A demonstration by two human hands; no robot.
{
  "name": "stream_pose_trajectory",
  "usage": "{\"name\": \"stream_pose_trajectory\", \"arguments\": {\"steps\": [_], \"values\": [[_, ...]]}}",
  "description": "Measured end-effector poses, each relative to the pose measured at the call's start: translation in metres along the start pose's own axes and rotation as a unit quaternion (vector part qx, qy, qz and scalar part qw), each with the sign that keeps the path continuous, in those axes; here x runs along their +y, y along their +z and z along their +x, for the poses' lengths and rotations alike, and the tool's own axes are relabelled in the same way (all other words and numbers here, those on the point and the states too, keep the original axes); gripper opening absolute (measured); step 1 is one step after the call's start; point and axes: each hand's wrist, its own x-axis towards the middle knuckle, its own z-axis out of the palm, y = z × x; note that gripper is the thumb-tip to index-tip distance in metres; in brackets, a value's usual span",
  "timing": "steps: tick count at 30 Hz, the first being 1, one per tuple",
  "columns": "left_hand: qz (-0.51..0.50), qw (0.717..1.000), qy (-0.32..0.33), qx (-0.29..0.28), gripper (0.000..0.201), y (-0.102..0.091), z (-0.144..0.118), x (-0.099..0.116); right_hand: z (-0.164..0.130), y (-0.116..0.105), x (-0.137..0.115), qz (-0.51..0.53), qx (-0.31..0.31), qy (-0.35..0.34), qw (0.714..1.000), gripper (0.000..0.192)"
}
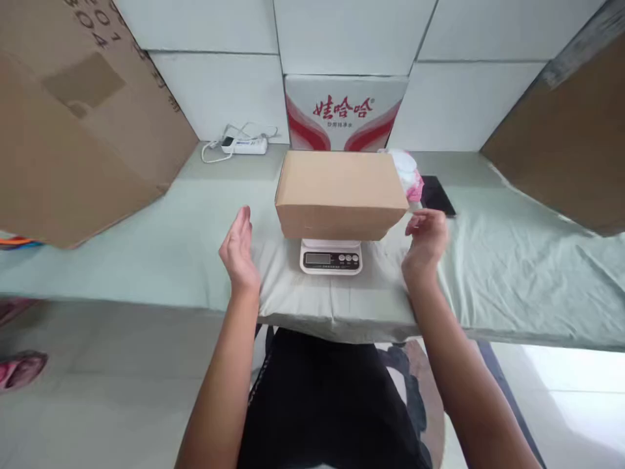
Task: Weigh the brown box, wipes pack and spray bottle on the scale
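"Where is the brown cardboard box point(342, 189), seen from the hands?"

"Between them and slightly farther off, resting on the white scale point(332, 258), whose plate it mostly covers. Only the scale's front, with display and buttons, sticks out nearer the person."

"And the left hand point(239, 251)?"

"Apart from the box's left end, palm turned towards it, fingers straight and close together. The right hand point(426, 244) is just beside the right end, fingers loosely bent. I can't tell whether its fingertips touch the cardboard."

"What's around?"

"Biggest first: the cloth-covered desk point(146, 260), then a left cardboard panel point(73, 163) and a right cardboard panel point(566, 130) at either side. A red-and-white carton point(344, 124) stands behind the box."

"Anything in the way?"

"A pink-and-white packet point(414, 185) sits behind the box's right end, partly hidden, with a flat black object point(437, 195) next to it, just beyond the right hand. The white power strip point(249, 146) lies back left, well apart."
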Motion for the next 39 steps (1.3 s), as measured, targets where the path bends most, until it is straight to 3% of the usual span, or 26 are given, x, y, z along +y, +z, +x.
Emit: {"name": "stream_pose_trajectory", "arguments": {"steps": [8, 15, 20, 25, 32, 36, 39], "values": [[0.018, 0.999, 0.003, -0.028, 0.046, 0.000, -0.003, -0.003, -0.007, -0.002, -0.002, -0.078, -0.084, -0.022, 0.993, 0.044], [0.050, 0.998, 0.004, -0.047, 0.055, 0.000, -0.003, -0.001, -0.009, 0.000, -0.004, -0.084, -0.094, -0.030, 0.992, 0.052], [0.040, 0.997, -0.015, -0.058, 0.056, 0.001, -0.003, 0.000, -0.009, -0.002, -0.002, -0.109, -0.099, -0.036, 0.989, 0.050], [0.040, 0.993, -0.027, -0.104, 0.057, 0.001, -0.005, 0.003, -0.007, -0.003, 0.001, -0.102, -0.107, -0.041, 0.988, 0.035], [0.045, 0.976, -0.049, -0.210, 0.069, 0.006, -0.007, -0.003, -0.017, 0.004, -0.003, -0.103, -0.260, -0.038, 0.959, 0.067], [0.034, 0.968, -0.028, -0.247, 0.071, 0.015, 0.010, 0.006, -0.003, 0.011, -0.014, -0.133, -0.291, -0.055, 0.946, 0.074], [0.025, 0.960, 0.015, -0.280, 0.067, 0.033, 0.043, 0.016, 0.026, 0.026, -0.022, -0.149, -0.303, -0.080, 0.938, 0.071]]}}
